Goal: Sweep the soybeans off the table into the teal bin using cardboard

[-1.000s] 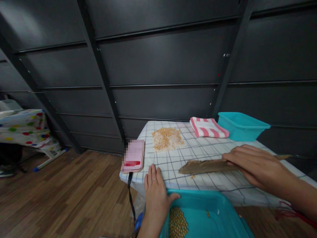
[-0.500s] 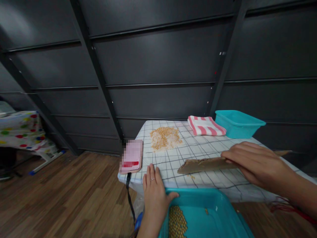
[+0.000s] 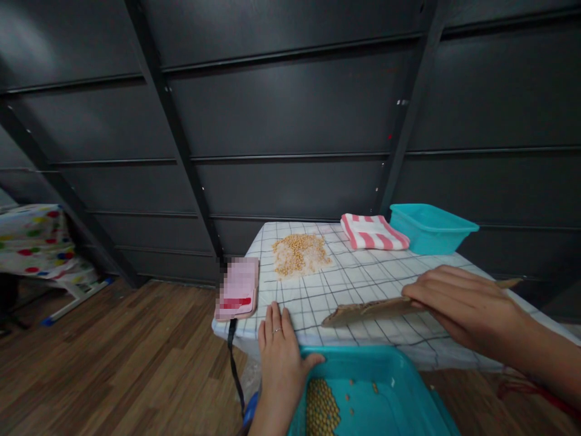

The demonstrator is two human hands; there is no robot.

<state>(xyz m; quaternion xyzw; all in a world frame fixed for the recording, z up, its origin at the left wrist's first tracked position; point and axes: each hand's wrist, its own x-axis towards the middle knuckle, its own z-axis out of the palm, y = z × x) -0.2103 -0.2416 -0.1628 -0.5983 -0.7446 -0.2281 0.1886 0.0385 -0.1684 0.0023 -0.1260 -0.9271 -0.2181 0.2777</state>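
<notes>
A right hand grasps a strip of brown cardboard, its fingers bent over the top; the strip stands on edge, its upper border ragged, at the near side of the desk. A smooth cloth, white with thin dark checks and creased at the near edge, covers the desk. The left hand, a slim ring on one finger, is unclenched, its fingers stretched over the desk's near edge and its thumb on the rim of a glossy teal basin. That rounded-corner plastic basin lies nearest, just below the edge, with small round tan beans massed at its left and a few strewn across its bottom. On the desk's far left spreads a low, flat pile of yellow beans and pale, fine grains. Far right, a folded pink-and-white striped towel of soft fabric sits beside a flared teal tub. A flat pink rectangular item, partly pixelated, rests at the left edge, a black strap hanging just below.
</notes>
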